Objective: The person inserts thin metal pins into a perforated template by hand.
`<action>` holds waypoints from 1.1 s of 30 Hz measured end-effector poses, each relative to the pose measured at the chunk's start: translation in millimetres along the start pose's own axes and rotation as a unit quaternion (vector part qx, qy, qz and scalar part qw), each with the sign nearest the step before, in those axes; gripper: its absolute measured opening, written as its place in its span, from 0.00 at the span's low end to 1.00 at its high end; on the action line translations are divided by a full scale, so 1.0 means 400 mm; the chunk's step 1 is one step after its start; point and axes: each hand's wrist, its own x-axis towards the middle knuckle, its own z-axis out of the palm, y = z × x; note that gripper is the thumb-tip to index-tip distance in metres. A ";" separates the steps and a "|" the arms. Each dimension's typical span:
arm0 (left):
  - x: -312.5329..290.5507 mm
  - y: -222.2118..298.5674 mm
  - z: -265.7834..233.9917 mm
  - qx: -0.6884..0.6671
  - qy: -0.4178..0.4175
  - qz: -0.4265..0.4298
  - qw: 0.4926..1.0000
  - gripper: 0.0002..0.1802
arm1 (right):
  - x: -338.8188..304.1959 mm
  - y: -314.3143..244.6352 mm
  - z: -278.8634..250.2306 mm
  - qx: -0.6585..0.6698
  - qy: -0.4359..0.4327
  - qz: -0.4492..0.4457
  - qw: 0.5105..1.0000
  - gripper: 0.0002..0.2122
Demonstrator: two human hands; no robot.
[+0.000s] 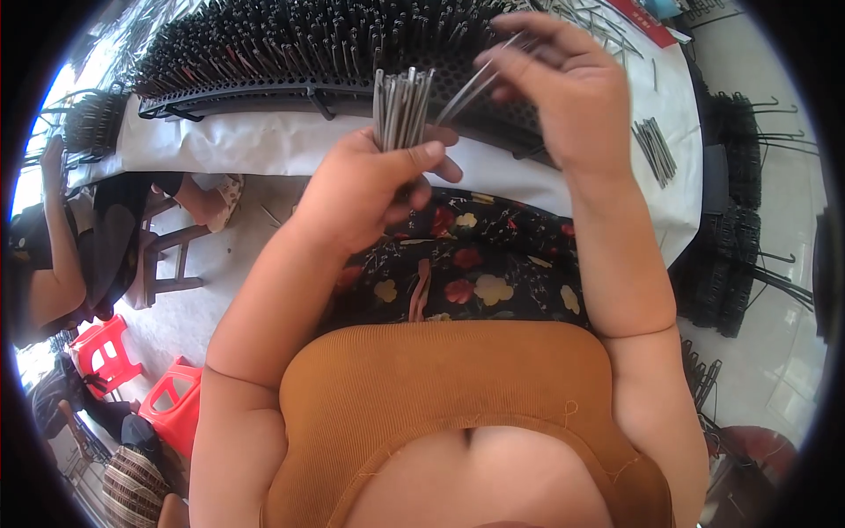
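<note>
My left hand (352, 189) is closed around an upright bundle of thin grey metal rods (402, 110), their tops roughly level. To its right and a little higher, my right hand (581, 106) pinches a few loose metal rods (471, 92) that slant down toward the bundle. Their lower ends come close to the bundle; whether they touch it I cannot tell. Behind both hands lies a long black perforated rack (255, 99), packed with many dark upright pieces. Some of its holes show bare near my right hand.
A white-covered table (238, 141) carries the rack. Another small pile of metal rods (654, 151) lies to the right, near black racks with hooked wires (735, 220). At left are a seated person (53, 238), a wooden stool (172, 255) and red plastic stools (174, 405).
</note>
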 end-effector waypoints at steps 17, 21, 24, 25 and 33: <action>-0.008 -0.005 0.003 -0.087 0.041 -0.043 0.994 0.18 | 0.033 -0.033 0.008 -0.325 0.070 -0.304 0.893 0.12; -0.002 -0.020 -0.007 -0.048 0.046 -0.020 0.998 0.17 | 0.047 -0.026 0.007 -0.361 0.010 -0.306 0.881 0.11; 0.004 -0.028 -0.007 -0.039 0.064 -0.005 0.997 0.16 | 0.117 0.049 0.003 -0.346 0.026 -0.423 0.837 0.11; 0.005 -0.028 -0.007 -0.039 0.063 -0.005 0.997 0.16 | 0.136 0.064 0.008 -0.303 0.050 -0.523 0.795 0.11; -0.005 -0.036 -0.007 -0.026 0.058 0.057 0.996 0.14 | -0.003 -0.012 0.030 -0.342 0.020 -0.312 0.886 0.15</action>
